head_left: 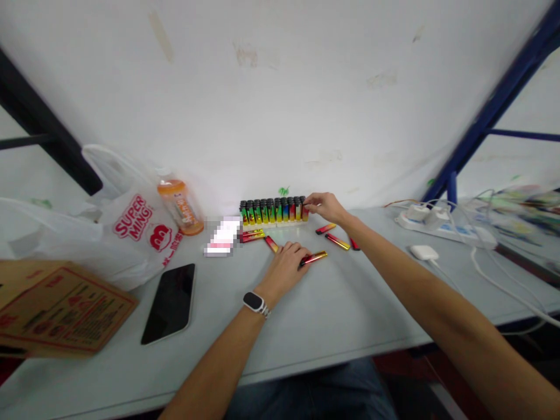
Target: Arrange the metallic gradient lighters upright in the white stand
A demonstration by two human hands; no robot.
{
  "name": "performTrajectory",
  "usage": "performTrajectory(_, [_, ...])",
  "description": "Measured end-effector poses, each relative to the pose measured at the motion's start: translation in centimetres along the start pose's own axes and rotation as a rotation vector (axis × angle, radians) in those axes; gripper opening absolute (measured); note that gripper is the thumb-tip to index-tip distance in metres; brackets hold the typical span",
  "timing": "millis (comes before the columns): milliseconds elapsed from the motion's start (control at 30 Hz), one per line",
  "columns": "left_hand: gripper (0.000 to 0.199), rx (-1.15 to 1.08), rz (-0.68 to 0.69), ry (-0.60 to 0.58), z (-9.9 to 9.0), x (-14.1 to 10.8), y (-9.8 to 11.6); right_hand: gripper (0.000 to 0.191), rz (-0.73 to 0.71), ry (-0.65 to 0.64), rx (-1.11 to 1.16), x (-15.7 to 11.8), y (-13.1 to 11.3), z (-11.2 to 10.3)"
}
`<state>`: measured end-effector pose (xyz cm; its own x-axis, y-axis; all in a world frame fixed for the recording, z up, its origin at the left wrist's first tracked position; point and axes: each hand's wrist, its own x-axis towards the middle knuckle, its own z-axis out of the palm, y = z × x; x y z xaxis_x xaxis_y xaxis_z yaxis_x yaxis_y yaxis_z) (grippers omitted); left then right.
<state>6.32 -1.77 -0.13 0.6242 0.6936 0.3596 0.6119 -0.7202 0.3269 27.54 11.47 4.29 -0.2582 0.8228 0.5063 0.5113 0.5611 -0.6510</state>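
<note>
Several colourful lighters with black tops stand in tight rows (pixel 271 212) in a pale holder against the wall. At the right end of the rows, my right hand (pixel 322 205) has its fingers closed on a red lighter (pixel 305 212). My left hand (pixel 289 262) rests on the table, its fingers bent around the black end of a red and gold lighter (pixel 315 257). Another lighter (pixel 270 244) lies just beyond my left hand. More lie loose: a pair at the left (pixel 252 235), and red and gold ones (pixel 337 241) near my right forearm.
On the left of the table (pixel 350 315) are a cardboard box (pixel 65 309), a plastic bag (pixel 135 233), an orange bottle (pixel 181 207), a black phone (pixel 170 303) and a blurred white item (pixel 223 236). A power strip (pixel 446 227) and charger (pixel 423 252) with cables lie right.
</note>
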Motion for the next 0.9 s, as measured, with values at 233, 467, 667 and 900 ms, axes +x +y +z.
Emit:
performTrajectory(233, [0.019,0.05,0.02,0.014,0.1,-0.1,-0.3,0.015,0.112,-0.097,0.129,0.2,0.6,-1.0])
performTrajectory(467, [0.019,0.024,-0.017,0.027,0.2,0.1,-1.0,0.02,-0.022,0.062,-0.231,-0.6,1.0,0.6])
performTrajectory(667, [0.011,-0.203,-0.129,0.217,-0.3,0.3,-1.6,0.045,-0.043,0.094,-0.321,-3.5,-0.1,1.9])
performTrajectory(900, [0.022,-0.542,-0.297,0.535,-1.1,0.6,-2.0,0.03,0.01,0.252,-0.088,-7.6,-5.1,5.6])
